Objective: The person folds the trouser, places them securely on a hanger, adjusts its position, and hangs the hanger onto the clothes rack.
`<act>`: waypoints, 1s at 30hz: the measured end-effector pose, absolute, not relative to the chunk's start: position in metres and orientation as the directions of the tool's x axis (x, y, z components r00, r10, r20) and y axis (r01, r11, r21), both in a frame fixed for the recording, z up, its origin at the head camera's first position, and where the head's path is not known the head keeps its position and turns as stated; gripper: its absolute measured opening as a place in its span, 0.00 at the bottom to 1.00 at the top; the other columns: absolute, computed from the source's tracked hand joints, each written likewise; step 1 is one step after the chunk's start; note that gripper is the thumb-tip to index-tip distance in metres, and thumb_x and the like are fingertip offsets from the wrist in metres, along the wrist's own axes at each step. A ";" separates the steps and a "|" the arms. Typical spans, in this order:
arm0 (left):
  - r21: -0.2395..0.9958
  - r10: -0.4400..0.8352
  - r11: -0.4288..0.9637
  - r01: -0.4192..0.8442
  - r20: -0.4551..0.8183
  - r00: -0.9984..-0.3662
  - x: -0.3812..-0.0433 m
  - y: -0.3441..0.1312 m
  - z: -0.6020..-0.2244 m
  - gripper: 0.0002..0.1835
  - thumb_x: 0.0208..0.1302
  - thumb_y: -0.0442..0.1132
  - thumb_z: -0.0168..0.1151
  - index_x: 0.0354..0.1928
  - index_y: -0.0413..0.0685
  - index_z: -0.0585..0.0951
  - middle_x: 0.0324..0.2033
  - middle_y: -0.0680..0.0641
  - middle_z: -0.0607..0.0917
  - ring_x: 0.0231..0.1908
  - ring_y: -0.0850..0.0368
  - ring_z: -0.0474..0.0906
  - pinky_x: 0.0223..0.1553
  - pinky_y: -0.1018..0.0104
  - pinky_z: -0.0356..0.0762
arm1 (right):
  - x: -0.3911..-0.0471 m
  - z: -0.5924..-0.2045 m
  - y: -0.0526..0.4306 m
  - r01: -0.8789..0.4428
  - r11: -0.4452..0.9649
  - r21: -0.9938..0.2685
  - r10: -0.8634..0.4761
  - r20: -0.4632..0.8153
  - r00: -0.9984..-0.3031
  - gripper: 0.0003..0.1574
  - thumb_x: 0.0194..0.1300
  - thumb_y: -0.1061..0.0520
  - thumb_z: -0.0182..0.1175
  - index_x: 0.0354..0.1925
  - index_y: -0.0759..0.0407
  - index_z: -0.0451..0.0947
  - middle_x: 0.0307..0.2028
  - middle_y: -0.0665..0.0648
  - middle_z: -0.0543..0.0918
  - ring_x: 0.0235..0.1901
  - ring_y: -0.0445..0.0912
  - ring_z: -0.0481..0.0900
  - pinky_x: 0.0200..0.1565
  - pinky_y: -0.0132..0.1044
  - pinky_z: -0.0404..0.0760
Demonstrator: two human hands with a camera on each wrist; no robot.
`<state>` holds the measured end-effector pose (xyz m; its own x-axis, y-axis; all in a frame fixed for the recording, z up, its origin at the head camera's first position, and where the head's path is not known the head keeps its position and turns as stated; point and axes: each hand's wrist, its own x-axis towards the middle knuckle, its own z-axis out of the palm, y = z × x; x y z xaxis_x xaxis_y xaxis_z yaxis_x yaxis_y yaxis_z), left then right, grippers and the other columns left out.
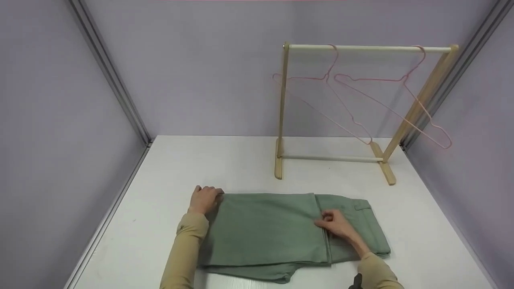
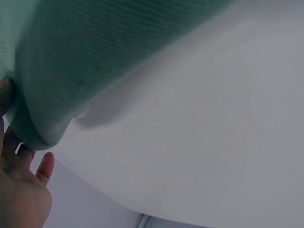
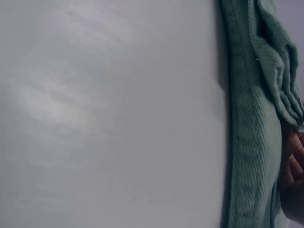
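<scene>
Green trousers [image 1: 269,228] lie folded on the white table, waistband to the right and the leg ends laid back over the upper part. At the far left corner of the fold, my left hand [image 1: 205,199] grips the cloth. The left wrist view shows the thumb over the green fabric [image 2: 104,52] and fingers of the left hand [image 2: 23,194] beneath it, that corner raised off the table. My right hand [image 1: 336,224] pinches the hems of the legs near the waistband. In the right wrist view, layered hems [image 3: 280,71] reach its fingertips.
A wooden rack [image 1: 282,100] stands behind the trousers, towards the right. Two pink wire hangers, a left one [image 1: 327,76] and a right one [image 1: 405,77], hang from its top bar. Grey walls with metal corner posts enclose the white table [image 1: 160,168].
</scene>
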<state>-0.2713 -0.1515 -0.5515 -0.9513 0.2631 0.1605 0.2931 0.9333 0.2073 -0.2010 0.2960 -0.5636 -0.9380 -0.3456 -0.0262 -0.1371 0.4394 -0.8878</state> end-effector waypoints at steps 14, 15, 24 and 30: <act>0.201 0.249 0.941 0.274 0.139 -0.958 -0.269 -0.153 -0.552 0.09 0.67 0.42 0.66 0.45 0.50 0.88 0.40 0.45 0.91 0.43 0.44 0.86 0.53 0.44 0.75 | -0.204 -0.572 0.307 0.041 0.327 -0.944 -0.292 -0.142 -0.946 0.11 0.68 0.57 0.64 0.37 0.63 0.73 0.19 0.43 0.73 0.18 0.36 0.69 0.26 0.29 0.74; 0.202 0.246 0.942 0.269 0.133 -0.960 -0.269 -0.153 -0.551 0.09 0.67 0.43 0.66 0.45 0.50 0.88 0.40 0.45 0.91 0.44 0.45 0.86 0.54 0.44 0.75 | -0.204 -0.572 0.308 0.050 0.320 -0.946 -0.286 -0.147 -0.947 0.11 0.68 0.57 0.64 0.37 0.62 0.72 0.19 0.43 0.73 0.18 0.36 0.69 0.26 0.29 0.74; 0.222 0.235 0.941 0.256 0.118 -0.965 -0.272 -0.150 -0.552 0.10 0.67 0.44 0.66 0.45 0.50 0.88 0.39 0.45 0.91 0.43 0.46 0.86 0.58 0.42 0.74 | -0.202 -0.572 0.312 0.096 0.198 -0.975 -0.175 -0.131 -0.976 0.11 0.65 0.65 0.61 0.31 0.57 0.68 0.17 0.42 0.65 0.18 0.35 0.61 0.24 0.30 0.66; 0.242 0.237 0.934 0.263 0.132 -0.963 -0.274 -0.149 -0.557 0.10 0.66 0.45 0.66 0.44 0.49 0.88 0.40 0.46 0.91 0.44 0.47 0.86 0.56 0.43 0.74 | -0.201 -0.572 0.315 0.082 0.143 -0.986 -0.119 -0.100 -0.988 0.10 0.65 0.69 0.56 0.30 0.58 0.69 0.19 0.42 0.69 0.18 0.35 0.63 0.23 0.29 0.65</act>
<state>-0.2738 -0.1490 -0.5567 -0.9626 0.2365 0.1324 0.2628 0.9341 0.2416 -0.2009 0.3148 -0.5722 -0.9879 -0.1188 -0.0997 0.0823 0.1435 -0.9862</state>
